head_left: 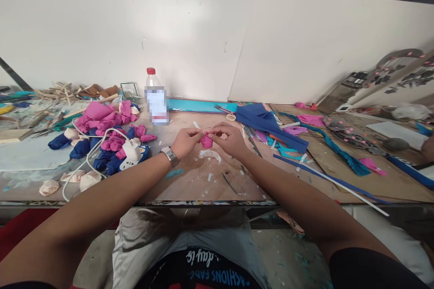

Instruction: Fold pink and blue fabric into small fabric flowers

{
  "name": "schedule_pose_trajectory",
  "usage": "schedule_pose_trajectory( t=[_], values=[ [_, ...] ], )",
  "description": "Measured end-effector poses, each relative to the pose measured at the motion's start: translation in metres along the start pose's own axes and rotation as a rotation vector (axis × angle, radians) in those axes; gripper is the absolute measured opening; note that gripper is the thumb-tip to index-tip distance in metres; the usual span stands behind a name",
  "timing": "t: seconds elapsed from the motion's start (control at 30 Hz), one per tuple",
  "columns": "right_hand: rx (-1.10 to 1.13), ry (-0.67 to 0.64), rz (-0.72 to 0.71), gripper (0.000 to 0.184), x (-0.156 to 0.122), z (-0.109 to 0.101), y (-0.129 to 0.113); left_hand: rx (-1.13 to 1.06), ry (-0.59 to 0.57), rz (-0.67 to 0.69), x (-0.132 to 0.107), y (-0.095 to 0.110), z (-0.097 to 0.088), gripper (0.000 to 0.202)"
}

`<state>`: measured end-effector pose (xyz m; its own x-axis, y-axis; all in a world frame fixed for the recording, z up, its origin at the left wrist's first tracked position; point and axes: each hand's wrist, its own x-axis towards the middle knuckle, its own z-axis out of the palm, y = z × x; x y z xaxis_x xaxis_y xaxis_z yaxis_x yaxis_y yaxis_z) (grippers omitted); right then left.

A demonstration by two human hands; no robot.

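Observation:
Above the middle of the table, my left hand [187,142] and my right hand [228,137] pinch a small pink rosette [206,141] of gathered material between thumbs and fingers. It hangs just below my fingertips, partly covered by them. A silver watch is on my left wrist. To the left of my hands lies a pile of similar crumpled pieces: pink ones [96,117], dark blue ones [80,148] and cream rosettes [49,187]. Whether the material is cloth or paper, I cannot tell.
A red-capped bottle [151,72] stands behind the pile; its lower part is pixelated. A white plug and cable [131,149] cross the pile. Scissors [224,109], a tape roll [231,117], blue sheets [259,119] and strips [322,172] lie right. White boards [200,31] close the back.

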<state>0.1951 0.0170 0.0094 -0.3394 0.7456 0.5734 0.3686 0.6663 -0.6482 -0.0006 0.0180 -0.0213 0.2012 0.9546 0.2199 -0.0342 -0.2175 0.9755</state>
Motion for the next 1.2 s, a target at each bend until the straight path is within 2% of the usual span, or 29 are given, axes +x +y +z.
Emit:
schedule_pose_trajectory(
  t=[0.23, 0.43, 0.7, 0.93, 1.2],
  values=[
    [0.007, 0.012, 0.014, 0.013, 0.0, 0.001, 0.005, 0.036, -0.024, 0.011, -0.003, 0.004, 0.0, 0.05],
    [0.021, -0.001, 0.011, 0.018, 0.0, 0.0, 0.001, 0.061, -0.022, 0.038, -0.003, 0.009, 0.001, 0.052],
    [0.08, -0.043, 0.159, 0.027, 0.0, 0.004, 0.011, 0.102, -0.049, 0.052, -0.004, 0.009, 0.001, 0.05],
    [0.124, -0.017, 0.215, 0.023, 0.0, 0.005, 0.012, 0.106, -0.083, 0.067, -0.004, 0.008, 0.001, 0.051],
    [0.239, -0.017, 0.252, 0.027, 0.0, 0.008, 0.012, 0.15, -0.112, 0.065, -0.009, 0.016, 0.004, 0.046]
  ],
)
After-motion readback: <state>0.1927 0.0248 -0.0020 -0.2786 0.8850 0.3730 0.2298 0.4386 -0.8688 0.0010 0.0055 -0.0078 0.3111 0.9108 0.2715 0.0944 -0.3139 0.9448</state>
